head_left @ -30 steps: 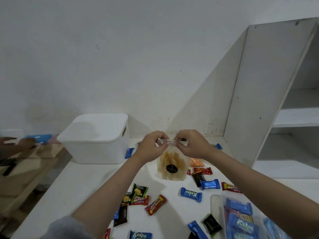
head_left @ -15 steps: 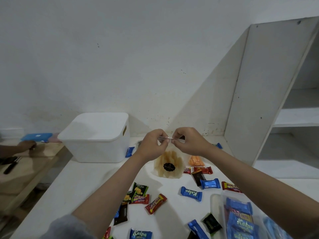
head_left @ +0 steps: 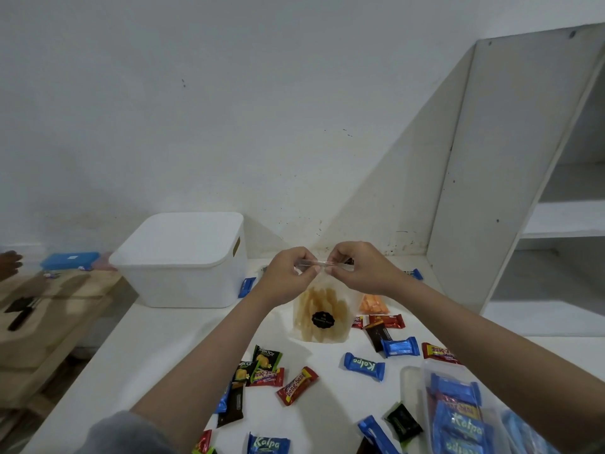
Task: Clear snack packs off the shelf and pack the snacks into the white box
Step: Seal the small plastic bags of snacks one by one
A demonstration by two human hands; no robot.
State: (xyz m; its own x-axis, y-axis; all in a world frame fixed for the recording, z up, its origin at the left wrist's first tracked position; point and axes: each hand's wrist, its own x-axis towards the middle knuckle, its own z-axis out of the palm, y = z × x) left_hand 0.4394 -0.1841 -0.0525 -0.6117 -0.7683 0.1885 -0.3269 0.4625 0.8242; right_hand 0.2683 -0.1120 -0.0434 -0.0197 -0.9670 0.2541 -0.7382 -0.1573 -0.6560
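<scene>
A clear snack bag [head_left: 322, 317] of pale yellow chips with a round black label hangs upright over the white table [head_left: 157, 348]. My left hand [head_left: 288, 273] and my right hand [head_left: 357, 268] both pinch its top edge, side by side. Behind and to the left stands the white box [head_left: 183, 260] with its lid on. Several small wrapped snacks lie scattered on the table: a blue Kalpa bar [head_left: 364, 366], a red Beng-Beng bar [head_left: 297, 385], a green Nextar pack [head_left: 266, 357]. The white shelf [head_left: 556, 221] at the right looks bare.
A clear plastic bag [head_left: 458, 414] of blue Kalpa bars lies at the lower right. An orange snack pack [head_left: 373, 304] sits behind the chip bag. At the left is a wooden bench [head_left: 49, 309] with a blue case [head_left: 70, 261], dark tools, and another person's hand [head_left: 9, 265].
Both hands with the chip bag have lifted slightly and shifted a little left. The other person's hand at the left has drawn back toward the frame edge.
</scene>
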